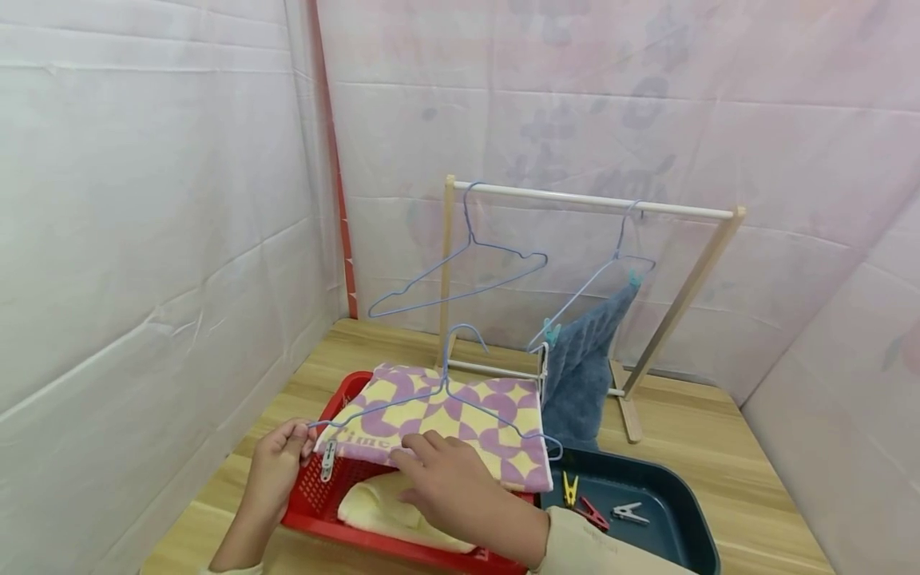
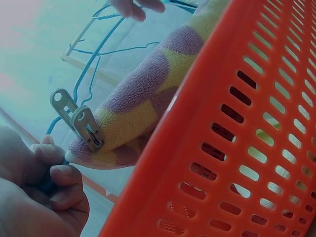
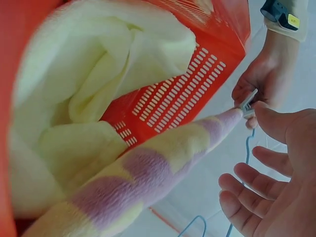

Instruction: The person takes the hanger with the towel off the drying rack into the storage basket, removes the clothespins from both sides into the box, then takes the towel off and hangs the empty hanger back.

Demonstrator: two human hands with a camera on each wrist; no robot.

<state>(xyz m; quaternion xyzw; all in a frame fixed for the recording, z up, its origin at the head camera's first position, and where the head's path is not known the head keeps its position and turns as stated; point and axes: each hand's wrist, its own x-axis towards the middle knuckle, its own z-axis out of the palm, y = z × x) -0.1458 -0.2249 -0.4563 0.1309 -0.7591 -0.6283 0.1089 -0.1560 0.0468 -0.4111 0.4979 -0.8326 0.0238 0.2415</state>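
A purple-and-yellow patterned towel (image 1: pixel 460 419) lies over the red basket (image 1: pixel 316 487) with a blue wire hanger (image 1: pixel 446 391) on top of it. A grey clothespin (image 1: pixel 328 461) clips the towel's left corner to the hanger; it also shows in the left wrist view as the clothespin (image 2: pixel 79 123). My left hand (image 1: pixel 276 467) pinches the hanger's left end beside that pin. My right hand (image 1: pixel 449 483) lies with straight fingers on the towel's front edge. The right hand (image 3: pixel 276 187) holds nothing.
A pale yellow cloth (image 1: pixel 381 511) fills the basket. A dark blue tray (image 1: pixel 683 499) at the right holds three clothespins (image 1: pixel 596 507). Behind stands a wooden rack (image 1: pixel 596 204) with an empty blue hanger (image 1: pixel 460 279) and a blue towel (image 1: pixel 582 367) pinned to another.
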